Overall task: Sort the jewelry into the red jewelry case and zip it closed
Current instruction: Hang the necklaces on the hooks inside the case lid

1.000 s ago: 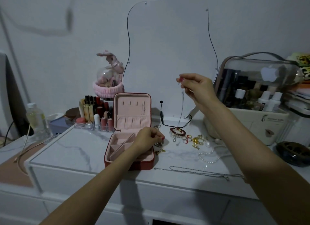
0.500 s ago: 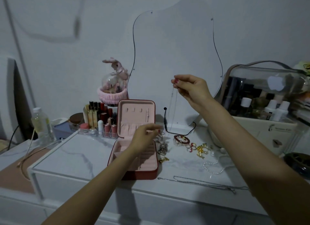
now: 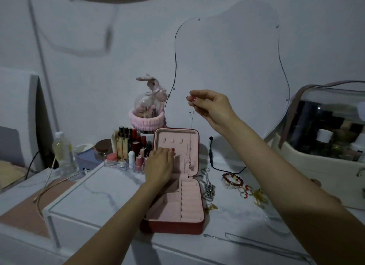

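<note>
Near the bench's middle, by its front edge, the red jewelry case (image 3: 173,224) stands open, its pink velvety lid upright and its padded base divided into compartments and a column of ring rolls. Half a second ago the left hand (image 3: 160,167) hovered with pinched fingers above the base; it has since moved up to the lid's lining, where its fingers lie fairly straight against the soft pocket, holding nothing that shows. The right hand (image 3: 212,107) has shifted left and now hangs over the lid, its fingers pinching the top of a fine silver necklace (image 3: 190,138). That thin chain, which dangled beside the case earlier, now drops in front of the lid's inner face, its small pale pendant near the hinge.

Right of the case on the white, grey-veined marble-look bench (image 3: 102,197) lie a chunky metal chain (image 3: 209,189), a red beaded bracelet (image 3: 232,180), small rings (image 3: 245,192) and gold-coloured pieces (image 3: 260,198); another long thin chain (image 3: 254,244) stretches along the front edge. Behind the case's left side a clear organiser of lipsticks (image 3: 129,152) stands, with a glass dome (image 3: 147,108) wrapped by a fluffy pink band and topped with a plush rabbit. A wavy frameless mirror (image 3: 227,67) is on the wall, and a cream cosmetics box (image 3: 324,146) with a clear curved lid sits at the right.
</note>
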